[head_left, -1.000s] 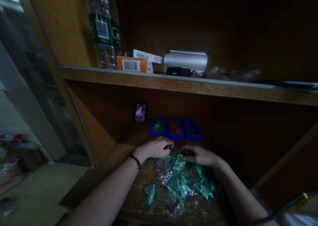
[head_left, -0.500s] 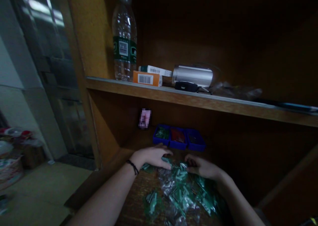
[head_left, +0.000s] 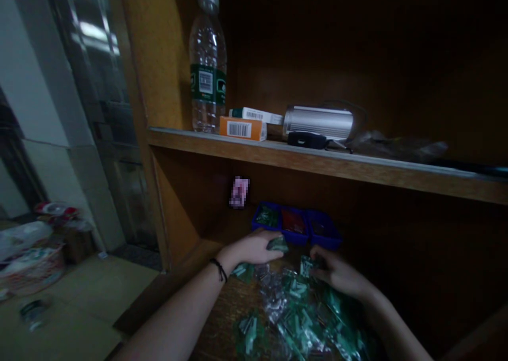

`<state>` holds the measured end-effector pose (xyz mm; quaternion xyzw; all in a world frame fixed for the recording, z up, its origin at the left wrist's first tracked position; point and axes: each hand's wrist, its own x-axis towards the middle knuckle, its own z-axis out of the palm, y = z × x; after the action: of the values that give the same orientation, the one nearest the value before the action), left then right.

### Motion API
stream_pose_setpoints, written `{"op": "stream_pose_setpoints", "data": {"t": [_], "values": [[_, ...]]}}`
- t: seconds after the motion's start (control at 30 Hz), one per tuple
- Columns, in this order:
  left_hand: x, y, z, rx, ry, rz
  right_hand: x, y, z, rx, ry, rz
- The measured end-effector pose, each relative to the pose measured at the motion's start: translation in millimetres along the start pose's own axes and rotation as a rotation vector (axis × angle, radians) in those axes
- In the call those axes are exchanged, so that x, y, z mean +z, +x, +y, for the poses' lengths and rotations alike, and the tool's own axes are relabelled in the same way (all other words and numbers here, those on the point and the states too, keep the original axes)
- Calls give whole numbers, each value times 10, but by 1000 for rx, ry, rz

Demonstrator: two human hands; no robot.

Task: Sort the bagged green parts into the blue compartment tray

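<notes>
Rising from the pile of clear green-filled packets, the left hand pinches one green packet near the blue plastic trays; whether the right hand grips anything, I cannot tell.

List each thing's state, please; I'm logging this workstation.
water bottle, upright on the shelf, capped.
orange box, lying flat.
silver cylinder, lying on its side.
blue bins, open, holding small parts.
pile of bags, loose on the desk.
left hand, closed on a green bag.
right hand, fingers on the pile, grip unclear.
</notes>
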<state>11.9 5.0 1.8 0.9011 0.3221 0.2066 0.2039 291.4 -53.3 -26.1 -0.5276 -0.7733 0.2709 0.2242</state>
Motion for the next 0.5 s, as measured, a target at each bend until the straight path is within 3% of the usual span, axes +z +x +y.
{"op": "stream_pose_setpoints", "data": {"t": [0.2,0.37,0.43,0.5], "values": [[15,83,-270,-192,-195,398,-33,2,-6,-54,5,85],[40,196,-515,-282,-160,712,-31,5,-9,-52,-8,88],[36,225,-555,-350,-108,756,-32,5,-33,-47,-2,89],[30,237,-555,-380,0,722,-31,9,-63,-39,-5,84]]}}
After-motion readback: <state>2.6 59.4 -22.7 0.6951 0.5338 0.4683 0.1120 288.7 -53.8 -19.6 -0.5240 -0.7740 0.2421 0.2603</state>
